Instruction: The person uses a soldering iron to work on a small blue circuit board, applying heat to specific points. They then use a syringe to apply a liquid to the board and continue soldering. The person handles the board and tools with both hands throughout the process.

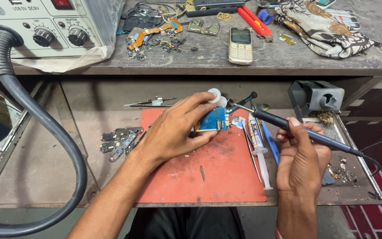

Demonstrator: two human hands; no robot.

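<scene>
**Iron tip at the blue board on the red mat**

Closest to you, your right hand is clenched around the dark handle of a soldering iron, thumb on top, its cable trailing off to the right. The iron's metal tip reaches left to the edge of a small blue circuit board; whether it actually touches there is too fine to tell. Your left hand grips that board between thumb and fingers, holding it tilted just above the red work mat, near the mat's far edge.

Just beside your right hand, a syringe lies lengthwise on the mat's right side, with a blue-handled tool next to it. To the left of the mat sits a small heap of dark phone parts.

Further back, tweezers lie on the tray, and a grey iron stand stands at the right. On the upper shelf rest a gold keypad phone, a patterned cloth and a hot-air station with its black hose.
</scene>
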